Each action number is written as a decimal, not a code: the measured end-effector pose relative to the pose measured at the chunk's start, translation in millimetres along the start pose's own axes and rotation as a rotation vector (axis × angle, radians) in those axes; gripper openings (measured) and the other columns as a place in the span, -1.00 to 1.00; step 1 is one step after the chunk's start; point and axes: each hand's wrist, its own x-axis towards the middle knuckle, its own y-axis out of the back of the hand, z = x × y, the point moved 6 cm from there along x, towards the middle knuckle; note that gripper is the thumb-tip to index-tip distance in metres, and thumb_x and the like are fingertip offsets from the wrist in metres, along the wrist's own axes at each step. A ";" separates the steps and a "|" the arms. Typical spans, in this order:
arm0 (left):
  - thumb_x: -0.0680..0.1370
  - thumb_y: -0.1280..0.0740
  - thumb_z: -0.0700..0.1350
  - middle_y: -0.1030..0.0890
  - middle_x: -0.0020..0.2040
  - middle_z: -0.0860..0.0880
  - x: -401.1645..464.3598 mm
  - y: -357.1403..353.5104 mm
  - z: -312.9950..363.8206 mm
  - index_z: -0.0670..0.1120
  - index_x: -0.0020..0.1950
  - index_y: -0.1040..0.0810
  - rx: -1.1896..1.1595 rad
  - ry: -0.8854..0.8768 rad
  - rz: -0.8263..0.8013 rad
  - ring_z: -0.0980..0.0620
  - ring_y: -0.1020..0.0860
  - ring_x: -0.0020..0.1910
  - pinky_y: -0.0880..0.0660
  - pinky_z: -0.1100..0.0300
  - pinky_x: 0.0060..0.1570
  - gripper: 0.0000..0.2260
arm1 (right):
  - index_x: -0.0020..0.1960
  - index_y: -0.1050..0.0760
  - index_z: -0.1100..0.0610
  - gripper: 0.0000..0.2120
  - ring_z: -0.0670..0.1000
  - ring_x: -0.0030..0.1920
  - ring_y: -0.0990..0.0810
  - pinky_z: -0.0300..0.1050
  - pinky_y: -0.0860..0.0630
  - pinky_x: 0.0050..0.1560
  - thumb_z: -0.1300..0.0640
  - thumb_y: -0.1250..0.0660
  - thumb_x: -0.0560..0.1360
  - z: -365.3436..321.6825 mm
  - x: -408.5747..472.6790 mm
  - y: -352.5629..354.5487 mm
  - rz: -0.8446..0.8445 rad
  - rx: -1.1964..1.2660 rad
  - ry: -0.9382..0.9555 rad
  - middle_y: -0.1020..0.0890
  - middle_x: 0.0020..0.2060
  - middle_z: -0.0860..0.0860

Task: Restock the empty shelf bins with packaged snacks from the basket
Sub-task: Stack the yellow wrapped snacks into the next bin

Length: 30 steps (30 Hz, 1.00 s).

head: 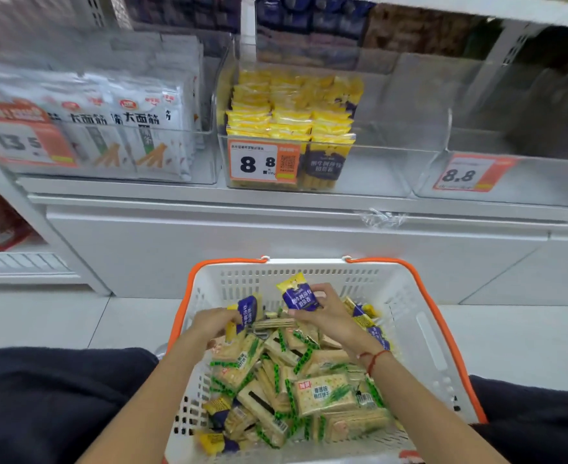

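Yellow-and-purple foil is what I have in both hands: my right hand (326,314) pinches one small snack packet (297,293) between thumb and fingertips, lifted above the heap at the far end of the basket (419,329). My left hand (209,324) curls round a second packet (247,311) of the same kind, low against the pile. So each grip is closed on a packet, neither spare.

I judge these packets light, crinkly and a little slippery, with something brittle inside; I would hold them by the flat faces or a crimped end and not squeeze. The green-striped cracker packs (324,395) filling the near part of the basket look stiffer and squarer, and likely crack under pressure too.

Straight ahead on the shelf, the middle bin (369,169) holds matching yellow packets (289,118) stacked on its left side, with bare room on its right. The right bin (543,175) looks empty, though that part is blurred. The left bin (205,155) is packed with white bags (135,128).

Clear bin fronts are low lips, so packets should go in from above. Between basket rim and shelf edge the way is open; orange handles (450,333) lie folded along the sides, out of my path.
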 end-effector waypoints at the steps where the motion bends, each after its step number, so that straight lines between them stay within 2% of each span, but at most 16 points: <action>1: 0.44 -0.41 -0.10 -0.53 -0.16 -0.05 -7.8 -1.7 0.4 -0.10 -0.04 -0.56 -0.024 0.015 -0.050 0.06 -0.42 -0.28 -0.22 0.22 -0.34 -0.85 | 0.24 -0.30 0.08 -0.45 -0.09 -0.06 -0.59 -0.36 -0.51 -0.14 0.18 -0.52 0.37 -6.6 -1.1 -2.9 -0.021 -0.039 0.051 -0.54 0.11 0.06; 2: 0.46 -0.41 -0.01 -0.54 -0.13 -0.03 -14.6 -4.5 0.6 -0.07 0.02 -0.55 -0.062 0.018 -0.102 0.07 -0.43 -0.25 -0.25 0.21 -0.29 -0.79 | 0.25 -0.32 0.07 -0.43 -0.06 -0.01 -0.58 -0.35 -0.50 -0.09 0.16 -0.53 0.36 -12.9 -2.2 -5.8 -0.036 -0.086 0.103 -0.53 0.13 0.04; 4: 0.50 -0.35 0.11 -0.54 -0.08 -0.01 -26.2 -13.6 3.6 -0.02 0.11 -0.54 -0.135 -0.020 -0.196 0.06 -0.45 -0.18 -0.33 0.18 -0.17 -0.72 | 0.29 -0.35 0.07 -0.42 -0.08 0.08 -0.52 -0.47 -0.41 -0.05 0.16 -0.53 0.36 -23.1 -5.1 -11.7 -0.040 -0.157 0.195 -0.50 0.14 -0.02; 7: 0.58 -0.24 0.08 -0.61 0.00 -0.03 -37.7 -31.2 7.4 -0.01 0.12 -0.53 -0.269 -0.061 -0.294 0.03 -0.57 -0.04 -0.44 0.15 0.06 -0.78 | 0.25 -0.37 0.03 -0.46 -0.13 0.14 -0.48 -0.57 -0.35 -0.06 0.14 -0.54 0.35 -23.1 -5.9 -21.0 -0.046 -0.190 0.258 -0.50 0.11 -0.10; 9: 0.62 -0.15 0.03 -0.62 0.03 -0.12 -43.7 -41.5 9.3 -0.07 0.11 -0.53 -0.383 -0.053 -0.358 -0.03 -0.61 -0.03 -0.48 0.13 0.09 -0.75 | 0.22 -0.37 0.00 -0.47 -0.11 0.12 -0.51 -0.44 -0.42 0.03 0.11 -0.54 0.35 -15.3 -6.3 -28.6 -0.052 -0.222 0.260 -0.53 0.09 -0.10; 11: 0.64 -0.06 0.09 -0.62 0.08 -0.18 -42.9 -47.3 6.4 -0.12 0.15 -0.54 -0.458 -0.019 -0.381 -0.08 -0.60 0.02 -0.49 0.11 0.07 -0.63 | 0.26 -0.37 -0.01 -0.43 -0.10 0.08 -0.54 -0.20 -0.50 0.10 0.04 -0.54 0.34 -7.2 -7.2 -32.3 0.007 -0.299 0.269 -0.54 0.06 -0.13; 14: 0.60 0.04 0.27 -0.61 0.15 -0.17 -34.9 -55.3 -7.7 -0.08 0.21 -0.52 -0.521 0.021 -0.400 -0.07 -0.55 0.11 -0.32 0.05 0.28 -0.45 | 0.30 -0.38 -0.06 -0.40 -0.09 0.09 -0.55 -0.08 -0.50 0.13 -0.05 -0.52 0.33 3.2 -6.9 -37.4 0.051 -0.431 0.306 -0.56 0.08 -0.15; 16: 0.55 -0.08 0.33 -0.64 0.11 -0.11 -31.0 -62.8 -16.5 -0.01 0.20 -0.55 -0.518 0.019 -0.412 -0.03 -0.54 0.10 -0.25 0.05 0.34 -0.49 | 0.30 -0.39 -0.09 -0.39 -0.10 0.12 -0.53 -0.04 -0.48 0.17 -0.09 -0.51 0.31 11.5 -4.2 -41.8 0.030 -0.487 0.325 -0.57 0.13 -0.14; 17: 0.54 -0.18 0.27 -0.65 0.08 -0.09 -29.4 -66.7 -21.3 0.01 0.21 -0.56 -0.491 0.011 -0.402 -0.01 -0.55 0.06 -0.28 0.07 0.30 -0.56 | 0.31 -0.39 -0.11 -0.39 -0.10 0.15 -0.52 -0.04 -0.47 0.20 -0.11 -0.49 0.31 15.7 -1.9 -43.0 0.028 -0.513 0.333 -0.57 0.15 -0.14; 19: 0.52 -0.34 0.07 -0.67 0.01 -0.07 -21.3 -68.3 -31.4 -0.05 0.25 -0.57 -0.423 0.007 -0.310 0.01 -0.56 -0.08 -0.37 0.16 0.04 -0.65 | 0.36 -0.35 -0.10 -0.35 -0.05 0.23 -0.48 -0.03 -0.43 0.25 -0.12 -0.48 0.33 23.4 1.9 -46.6 -0.013 -0.585 0.320 -0.53 0.23 -0.11; 20: 0.50 -0.37 0.01 -0.67 -0.01 -0.07 -15.2 -66.8 -37.0 -0.11 0.26 -0.56 -0.403 0.022 -0.248 0.01 -0.56 -0.14 -0.36 0.19 -0.09 -0.63 | 0.41 -0.30 -0.07 -0.30 -0.02 0.29 -0.44 0.00 -0.40 0.28 -0.12 -0.48 0.35 27.2 3.5 -51.3 -0.086 -0.624 0.289 -0.49 0.28 -0.09; 23: 0.49 -0.41 0.02 -0.64 0.09 -0.13 3.2 -55.5 -54.6 -0.23 0.32 -0.47 -0.387 0.107 -0.004 -0.01 -0.60 -0.09 -0.35 0.26 -0.29 -0.51 | 0.55 0.03 0.03 -0.10 0.00 0.42 -0.22 0.05 -0.22 0.43 -0.16 -0.41 0.42 44.5 16.2 -62.9 -0.394 -0.769 0.089 -0.27 0.42 -0.06; 24: 0.49 -0.41 0.03 -0.61 0.15 -0.16 7.0 -48.5 -60.2 -0.25 0.33 -0.43 -0.391 0.135 0.111 -0.05 -0.58 -0.02 -0.38 0.23 -0.27 -0.48 | 0.56 0.13 0.06 -0.08 0.03 0.47 -0.14 0.06 -0.16 0.46 -0.20 -0.35 0.46 49.1 23.9 -62.5 -0.413 -0.808 0.021 -0.18 0.48 -0.01; 26: 0.52 -0.39 0.02 -0.52 0.25 -0.18 6.6 -39.2 -68.1 -0.29 0.39 -0.34 -0.390 0.165 0.292 -0.16 -0.51 0.15 -0.44 0.10 -0.04 -0.43 | 0.56 0.15 0.10 -0.20 0.10 0.53 0.00 0.06 -0.06 0.51 -0.20 -0.20 0.55 52.7 44.3 -61.6 -0.359 -0.876 -0.026 -0.03 0.55 0.06; 28: 0.55 -0.37 -0.03 -0.43 0.34 -0.21 0.5 -38.7 -69.6 -0.27 0.46 -0.22 -0.362 0.167 0.370 -0.22 -0.43 0.28 -0.39 0.02 0.16 -0.40 | 0.56 0.04 0.16 -0.37 0.12 0.53 -0.02 0.04 -0.06 0.51 -0.07 -0.11 0.62 48.7 65.3 -65.1 -0.286 -0.981 0.024 -0.06 0.54 0.10; 30: 0.54 -0.38 -0.06 -0.38 0.39 -0.22 0.0 -44.0 -74.8 -0.22 0.48 -0.17 -0.357 0.180 0.376 -0.22 -0.40 0.32 -0.36 0.00 0.22 -0.38 | 0.54 -0.05 0.18 -0.46 0.14 0.50 -0.14 0.03 -0.15 0.47 0.06 -0.12 0.63 42.9 83.7 -75.4 -0.265 -1.065 0.091 -0.17 0.51 0.13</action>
